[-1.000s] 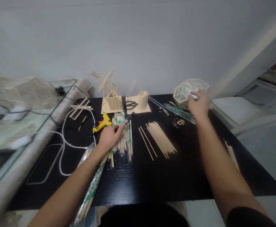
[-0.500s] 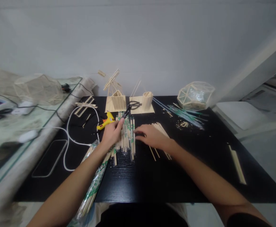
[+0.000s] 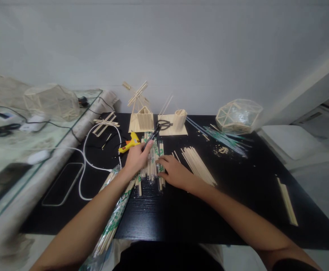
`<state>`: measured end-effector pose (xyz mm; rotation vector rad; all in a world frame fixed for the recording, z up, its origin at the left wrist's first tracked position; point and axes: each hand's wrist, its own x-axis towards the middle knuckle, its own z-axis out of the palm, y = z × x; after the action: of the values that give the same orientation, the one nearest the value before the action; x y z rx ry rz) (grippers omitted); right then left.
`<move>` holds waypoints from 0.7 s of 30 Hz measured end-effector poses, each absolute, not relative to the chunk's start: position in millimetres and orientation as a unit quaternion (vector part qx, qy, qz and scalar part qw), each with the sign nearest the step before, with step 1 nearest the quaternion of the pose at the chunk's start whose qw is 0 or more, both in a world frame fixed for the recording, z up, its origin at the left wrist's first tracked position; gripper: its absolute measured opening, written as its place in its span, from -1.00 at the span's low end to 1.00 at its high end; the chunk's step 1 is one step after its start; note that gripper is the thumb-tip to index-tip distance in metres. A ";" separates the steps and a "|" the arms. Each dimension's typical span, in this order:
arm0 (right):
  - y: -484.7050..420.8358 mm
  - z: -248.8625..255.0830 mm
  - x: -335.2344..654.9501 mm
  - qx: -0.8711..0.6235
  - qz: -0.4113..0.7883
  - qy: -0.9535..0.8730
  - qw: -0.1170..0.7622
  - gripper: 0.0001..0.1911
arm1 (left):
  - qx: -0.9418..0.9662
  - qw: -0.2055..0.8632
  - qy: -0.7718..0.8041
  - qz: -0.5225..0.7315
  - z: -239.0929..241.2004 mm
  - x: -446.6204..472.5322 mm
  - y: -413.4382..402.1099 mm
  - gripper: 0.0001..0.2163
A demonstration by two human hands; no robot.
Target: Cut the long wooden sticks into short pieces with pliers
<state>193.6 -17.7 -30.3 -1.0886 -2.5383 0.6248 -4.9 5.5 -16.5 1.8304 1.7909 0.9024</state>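
My left hand (image 3: 137,158) is closed around the near end of black scissors (image 3: 155,132), whose loops point away from me. Under and beside it lie several paper-and-plastic wrapped chopsticks (image 3: 152,165). The fingers of my right hand (image 3: 174,171) are bent over the right-hand wrapped chopsticks (image 3: 161,148), thumb nearer to me; the fingertips are partly hidden. To the right of that hand, bare wooden sticks (image 3: 198,163) lie side by side. A yellow glue gun (image 3: 129,143) rests just beyond my left hand.
At the back stand a stick windmill model (image 3: 144,118) and a round stick tower (image 3: 180,119) on wooden boards. A faceted stick frame (image 3: 239,116), empty wrappers (image 3: 226,141) and flat sticks (image 3: 287,201) are to the right. A white cable (image 3: 82,177) loops beside a phone (image 3: 63,184) on the left.
My right hand has moved left and slightly towards me, onto the wrapped chopsticks, uncovering more of the bare sticks. My left hand keeps its place on the scissors. The view has shifted slightly.
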 end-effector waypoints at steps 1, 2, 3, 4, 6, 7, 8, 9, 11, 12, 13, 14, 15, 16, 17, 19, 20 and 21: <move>-18.4 -30.1 193.4 -0.396 0.222 -0.877 0.156 -0.55 | 0.659 0.211 0.645 0.324 -16.3 -4.8 5.4 -0.43; -19.0 -29.7 193.3 -0.412 0.226 -0.868 0.158 -0.54 | 0.660 0.211 0.644 0.324 -16.0 -4.7 5.1 -0.43; -19.7 -29.3 193.0 -0.426 0.232 -0.860 0.158 -0.54 | 0.660 0.212 0.644 0.324 -15.4 -4.5 4.9 -0.43; -20.3 -28.7 192.7 -0.437 0.240 -0.853 0.156 -0.55 | 0.660 0.213 0.645 0.322 -14.9 -4.4 4.7 -0.43; -21.4 -27.0 191.8 -0.455 0.259 -0.840 0.144 -0.57 | 0.660 0.215 0.646 0.318 -14.0 -4.1 4.6 -0.43; -21.8 -26.1 191.4 -0.465 0.266 -0.834 0.134 -0.57 | 0.659 0.215 0.648 0.316 -13.8 -4.1 4.7 -0.43; -22.0 -25.5 190.9 -0.477 0.270 -0.827 0.126 -0.55 | 0.659 0.216 0.649 0.314 -13.7 -4.1 4.8 -0.43; -22.1 -25.0 190.5 -0.489 0.269 -0.821 0.121 -0.53 | 0.659 0.216 0.649 0.313 -13.8 -4.1 5.0 -0.43; -21.4 -25.1 190.0 -0.506 0.263 -0.812 0.123 -0.49 | 0.660 0.215 0.649 0.313 -14.2 -4.1 5.3 -0.43; -20.6 -25.5 190.0 -0.510 0.262 -0.809 0.128 -0.49 | 0.660 0.215 0.647 0.315 -14.3 -4.1 5.3 -0.43; -19.6 -25.8 190.2 -0.510 0.265 -0.807 0.136 -0.48 | 0.661 0.216 0.645 0.316 -14.3 -4.0 5.1 -0.44; -18.5 -25.8 190.7 -0.507 0.274 -0.805 0.143 -0.49 | 0.662 0.216 0.644 0.317 -14.3 -3.9 5.0 -0.44; -17.3 -25.1 191.7 -0.502 0.285 -0.803 0.147 -0.50 | 0.663 0.217 0.643 0.318 -14.2 -3.8 4.7 -0.44; -16.0 -23.5 193.1 -0.495 0.295 -0.804 0.148 -0.52 | 0.663 0.217 0.642 0.318 -14.0 -3.6 4.4 -0.44; -14.8 -21.0 195.2 -0.490 0.296 -0.807 0.146 -0.57 | 0.664 0.217 0.640 0.318 -13.7 -3.4 4.2 -0.44; -12.1 -13.1 201.5 -0.494 0.265 -0.819 0.125 -0.70 | 0.666 0.217 0.640 0.317 -13.4 -3.2 3.8 -0.44; -10.4 -8.2 205.6 -0.502 0.239 -0.825 0.104 -0.76 | 0.666 0.218 0.640 0.316 -13.3 -3.1 3.7 -0.44; -8.5 -3.3 210.1 -0.514 0.212 -0.827 0.077 -0.82 | 0.667 0.218 0.639 0.315 -13.3 -3.2 3.7 -0.44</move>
<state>210.1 -8.5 -3.3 -1.5415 -2.4797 0.6358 -3.2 3.7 -13.3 1.8462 1.7704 0.8709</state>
